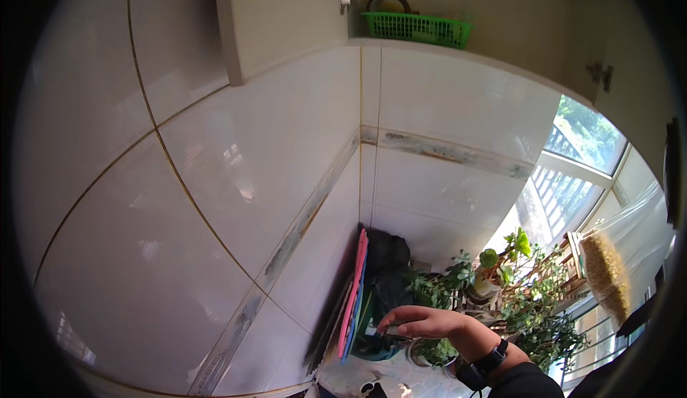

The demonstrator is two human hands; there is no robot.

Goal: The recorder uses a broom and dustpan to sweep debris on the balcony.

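Note:
My right hand [422, 323] reaches in from the lower right, with a dark watch [494, 359] on its wrist and a black sleeve behind it. Its fingers are stretched out toward the left, and I see nothing gripped in them; a small dark patch just beneath them is too unclear to name. Beyond the fingertips a pink board [351, 294] and a thin blue one lean on edge by the left wall. Behind the hand stand a dark green bin [368, 319] and a black plastic bag [386, 255]. My left hand is out of the picture.
Overhead, an open wall cabinet holds a green plastic basket [418, 29]. Several potted plants [533, 301] crowd the right side below a window [572, 162]. A clear bag of yellowish grains [607, 276] is at the far right. White tiled walls [286, 148] meet in a corner.

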